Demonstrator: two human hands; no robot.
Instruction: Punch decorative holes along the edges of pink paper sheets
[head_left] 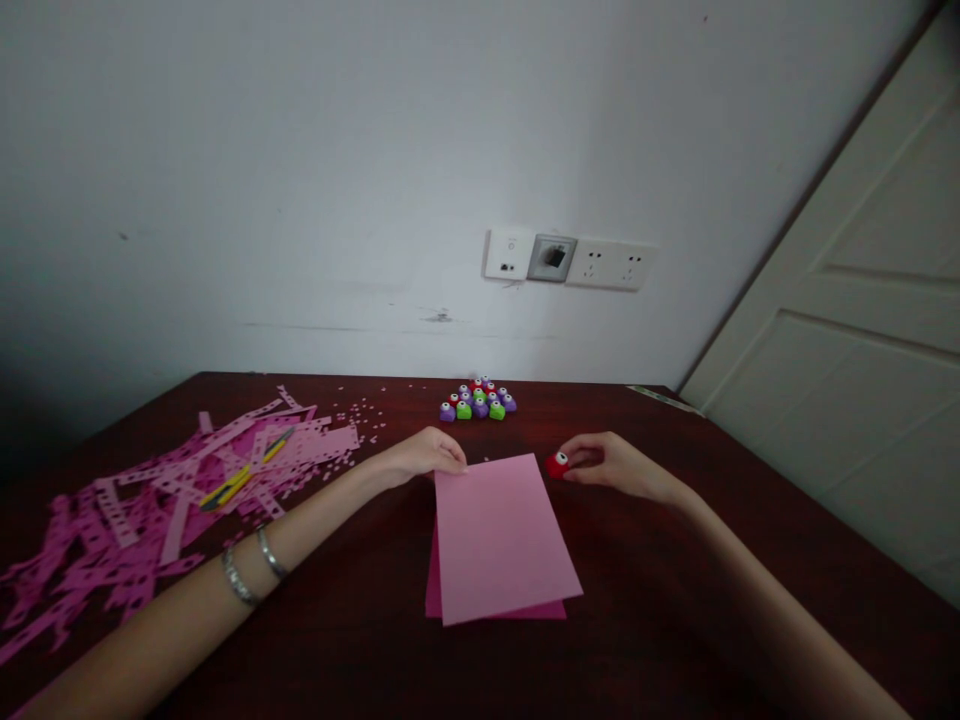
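My left hand [429,453] pinches the top left corner of a light pink sheet of paper [502,540]. That sheet is lifted at a slight tilt over darker pink paper [433,590], which peeks out at its left and lower edges. To the right of the sheet, my right hand [611,465] grips a small red craft punch [556,464] with a white button on top, between thumb and fingers. The punch is close to the sheet's top right corner but apart from it. Further back stands a cluster of purple, green and red craft punches [480,407].
Pink punched paper strips [112,515] lie heaped on the left of the dark table [337,640], with a yellow utility knife [244,472] on top. Tiny punched bits are scattered beside them. Behind are a wall with sockets [611,264] and, on the right, a white door [847,330].
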